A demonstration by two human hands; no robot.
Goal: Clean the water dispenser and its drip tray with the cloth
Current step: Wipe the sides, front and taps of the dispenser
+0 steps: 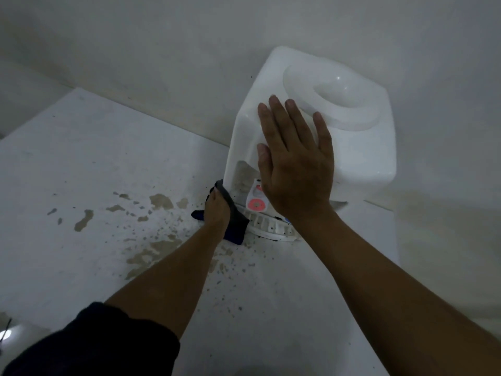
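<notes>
A white table-top water dispenser [360,147] stands against the wall on a white counter [81,164]. My right hand [292,158] lies flat with fingers spread on its top front edge. Below, my left hand [217,210] grips a dark blue cloth [235,226] and presses it against the dispenser's lower left corner, beside the white slotted drip tray [273,229]. A red tap lever [254,204] shows under my right hand; a bit of blue tap peeks out by my right wrist.
Brownish stains and dark specks [151,232] spread over the counter left of and in front of the dispenser. The white wall [162,50] runs right behind it. The counter's front left edge [40,324] is near my dark sleeve.
</notes>
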